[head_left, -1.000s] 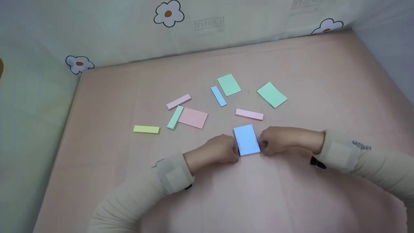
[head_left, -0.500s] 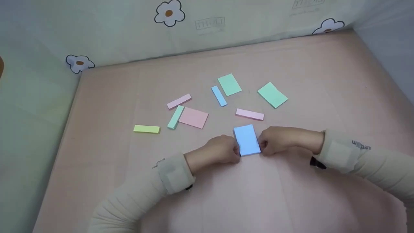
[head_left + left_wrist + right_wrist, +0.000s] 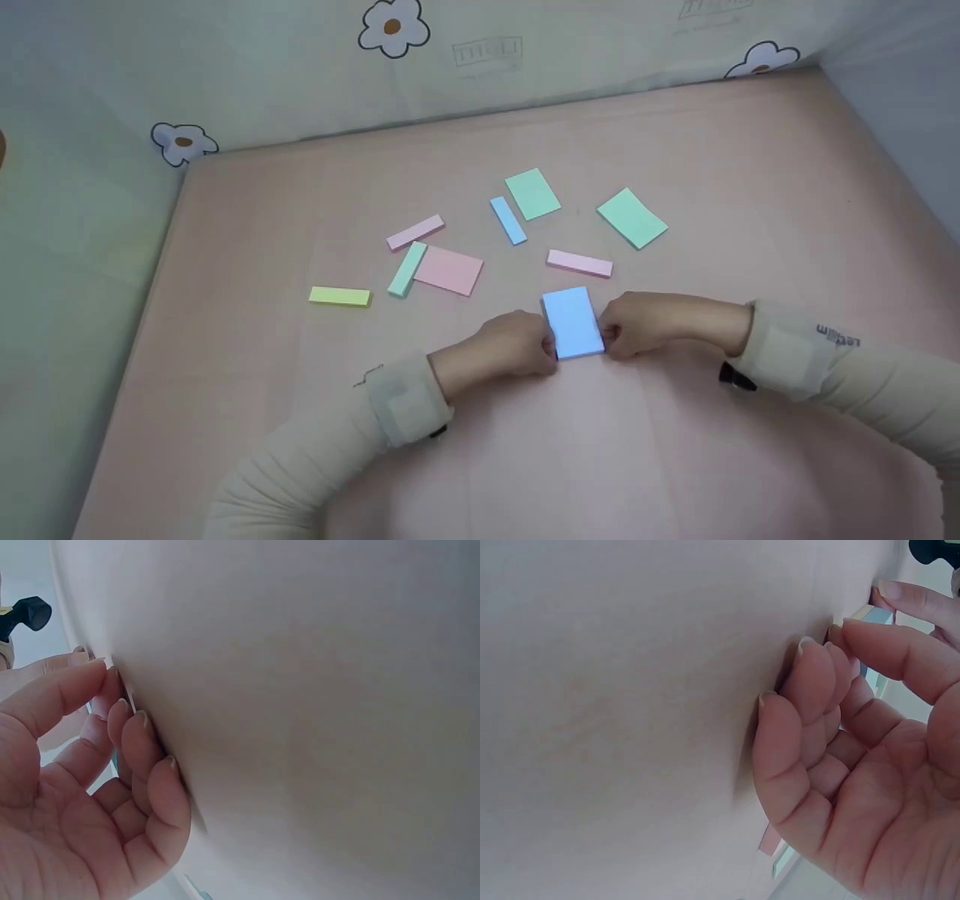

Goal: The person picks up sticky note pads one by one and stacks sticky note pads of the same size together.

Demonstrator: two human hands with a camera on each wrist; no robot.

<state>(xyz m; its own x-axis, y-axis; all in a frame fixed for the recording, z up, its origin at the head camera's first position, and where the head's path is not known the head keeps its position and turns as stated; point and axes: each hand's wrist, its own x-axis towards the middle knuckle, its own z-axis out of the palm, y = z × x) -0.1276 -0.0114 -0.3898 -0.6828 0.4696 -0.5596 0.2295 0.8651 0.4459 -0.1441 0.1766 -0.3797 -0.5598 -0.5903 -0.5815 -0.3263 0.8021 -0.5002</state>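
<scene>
A light blue pad of sticky notes lies flat on the pink table, near the middle. My left hand pinches its left edge with curled fingers, and my right hand pinches its right edge. In the left wrist view the left hand's fingers are curled with their tips against the tabletop. In the right wrist view the right hand's fingers are curled the same way, and a corner of the blue pad shows between thumb and forefinger.
Beyond the hands lie two green pads, a blue strip, a pink strip, a pink pad, a green strip, another pink strip and a yellow strip. Flower-print cloth walls close the back and sides.
</scene>
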